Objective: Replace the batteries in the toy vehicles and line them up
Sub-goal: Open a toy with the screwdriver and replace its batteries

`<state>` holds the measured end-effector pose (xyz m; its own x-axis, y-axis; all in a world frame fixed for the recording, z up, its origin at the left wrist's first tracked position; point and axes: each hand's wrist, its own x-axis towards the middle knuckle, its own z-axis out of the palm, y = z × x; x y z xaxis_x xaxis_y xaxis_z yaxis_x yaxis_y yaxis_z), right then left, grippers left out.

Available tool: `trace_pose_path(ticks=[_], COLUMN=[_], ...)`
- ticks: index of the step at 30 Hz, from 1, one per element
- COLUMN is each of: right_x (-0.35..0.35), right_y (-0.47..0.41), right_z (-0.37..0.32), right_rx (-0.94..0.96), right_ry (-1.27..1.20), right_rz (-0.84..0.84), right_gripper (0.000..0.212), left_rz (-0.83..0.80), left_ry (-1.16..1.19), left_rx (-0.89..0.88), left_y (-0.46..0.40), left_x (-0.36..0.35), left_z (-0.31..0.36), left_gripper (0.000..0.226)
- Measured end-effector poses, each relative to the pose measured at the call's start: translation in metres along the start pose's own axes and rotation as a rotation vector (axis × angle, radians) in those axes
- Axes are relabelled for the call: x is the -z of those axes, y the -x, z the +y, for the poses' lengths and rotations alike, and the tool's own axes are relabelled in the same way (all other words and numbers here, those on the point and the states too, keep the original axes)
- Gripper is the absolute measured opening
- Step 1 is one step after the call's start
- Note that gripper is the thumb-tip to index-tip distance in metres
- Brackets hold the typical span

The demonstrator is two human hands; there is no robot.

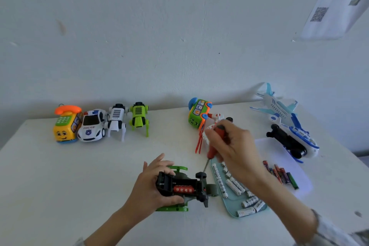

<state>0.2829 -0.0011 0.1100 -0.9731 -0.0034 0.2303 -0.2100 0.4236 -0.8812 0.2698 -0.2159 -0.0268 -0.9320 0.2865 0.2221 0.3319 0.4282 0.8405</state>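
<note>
Nearest, the left hand grips the green toy car turned belly-up, its open battery bay showing one red battery lying lengthwise across the view, left to right. Just right of the car sits the tray of white batteries. Above it the right hand clasps a red screwdriver, tip angled down toward the car (the nearer hand for any prying, I judge). Farther off, beyond the left hand, finished toys stand in a row.
</note>
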Motion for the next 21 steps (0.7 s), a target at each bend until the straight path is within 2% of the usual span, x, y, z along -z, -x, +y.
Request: trace_pose_path(ticks=[3, 9, 14, 18, 21], right_x=[-0.029, -0.062, -0.072, -0.077, -0.080], right_y=[-0.003, -0.012, -0.014, -0.018, -0.023], right_z=[0.005, 0.013, 0.017, 0.018, 0.015], right_rx=[0.068, 0.139, 0.182, 0.223, 0.225], right_ry=[-0.072, 0.045, 0.079, 0.160, 0.195], right_rz=[-0.068, -0.146, -0.156, -0.208, -0.256], right_gripper=[0.019, 0.023, 0.035, 0.021, 0.020], left_rz=[-0.011, -0.025, -0.055, -0.080, -0.086], left_ry=[0.012, 0.014, -0.042, -0.055, -0.036], left_rx=[0.023, 0.049, 0.053, 0.043, 0.068], left_y=[-0.002, -0.004, -0.007, -0.009, -0.010], left_x=[0.000, 0.004, 0.006, 0.006, 0.006], left_z=[0.000, 0.004, 0.009, 0.013, 0.013], left_gripper=[0.062, 0.064, 0.048, 0.042, 0.049])
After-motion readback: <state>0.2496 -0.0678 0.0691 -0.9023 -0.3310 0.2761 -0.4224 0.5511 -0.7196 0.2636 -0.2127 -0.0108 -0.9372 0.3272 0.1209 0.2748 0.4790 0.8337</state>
